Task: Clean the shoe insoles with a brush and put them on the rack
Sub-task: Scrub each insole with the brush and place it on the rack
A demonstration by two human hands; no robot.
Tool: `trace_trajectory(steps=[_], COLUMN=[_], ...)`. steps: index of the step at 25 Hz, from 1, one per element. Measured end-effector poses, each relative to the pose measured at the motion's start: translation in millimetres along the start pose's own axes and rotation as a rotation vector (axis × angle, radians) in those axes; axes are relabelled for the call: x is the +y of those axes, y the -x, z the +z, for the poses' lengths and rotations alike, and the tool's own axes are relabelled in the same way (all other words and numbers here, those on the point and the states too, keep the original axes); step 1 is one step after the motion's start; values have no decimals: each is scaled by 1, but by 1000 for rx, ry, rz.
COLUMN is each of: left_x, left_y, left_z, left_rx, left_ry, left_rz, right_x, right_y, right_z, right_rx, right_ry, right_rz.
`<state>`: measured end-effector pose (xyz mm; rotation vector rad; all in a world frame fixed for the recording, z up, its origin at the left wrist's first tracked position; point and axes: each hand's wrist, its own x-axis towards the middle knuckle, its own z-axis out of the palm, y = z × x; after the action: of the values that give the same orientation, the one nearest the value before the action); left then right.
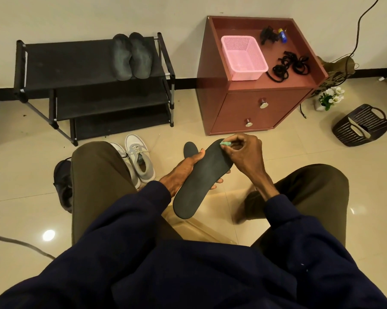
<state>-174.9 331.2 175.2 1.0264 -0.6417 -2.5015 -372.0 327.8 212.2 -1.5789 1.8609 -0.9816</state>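
A black insole point(201, 181) is held up between my knees, its toe end pointing away from me. My left hand point(183, 170) grips it from below, thumb on its left edge. My right hand point(243, 155) pinches a small green brush point(225, 144) against the insole's far end. A second black insole point(190, 149) lies on the floor just behind. Two dark insoles point(131, 55) lie side by side on the top shelf of the black shoe rack point(54, 61).
A pair of grey-white sneakers point(135, 160) stands on the floor by my left knee, a black shoe point(62, 186) further left. A red-brown cabinet point(255, 108) carries a pink basket point(243, 56) and black laces point(290, 65). A dark basket point(360, 126) lies at right.
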Motion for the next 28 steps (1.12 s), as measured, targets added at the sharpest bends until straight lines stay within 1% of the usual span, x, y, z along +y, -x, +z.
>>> trace_trajectory(steps=[2,3,4,7,9,10,11,13,16,18,19,20,21,23,26,28], left_x=[0,0,1,0,-1,-1,-1,-1,-2,-2,-2,-2,-2,-2,-1,0], left_y=[1,2,2,1,0,0,-1,0,-2,-2,-2,-2,-1,0,0,-1], left_z=[0,0,1,2,1,2,3,3,-4,-5,-4,-2,-1,1,1,1], left_rx=[43,44,37,-17,-41,-48,-39,6,27,38,42,43,42,4,-113,-136], left_ry=[26,22,19,5,-10,-17,-22,0,37,48,45,41,37,23,-10,-14], left_rz=[21,33,35,9,1,0,2,9,44,42,32,32,39,55,57,52], right_x=[-12,-14,-15,1,11,14,13,4,-17,-27,-30,-30,-29,-18,-2,2], right_y=[2,1,0,-9,-9,-8,-6,-1,8,13,14,11,8,1,-3,-3], right_z=[-2,-3,-3,-6,-6,-4,-1,3,2,0,-1,-3,-7,-18,-30,-27], right_rx=[-235,-292,-275,-3,140,164,152,36,-283,-468,-509,-511,-470,-278,38,153], right_ry=[-52,-49,-17,100,102,95,90,83,16,27,69,111,147,189,137,96], right_rz=[28,37,34,-3,17,18,2,-36,-25,-39,-51,-45,-27,19,74,65])
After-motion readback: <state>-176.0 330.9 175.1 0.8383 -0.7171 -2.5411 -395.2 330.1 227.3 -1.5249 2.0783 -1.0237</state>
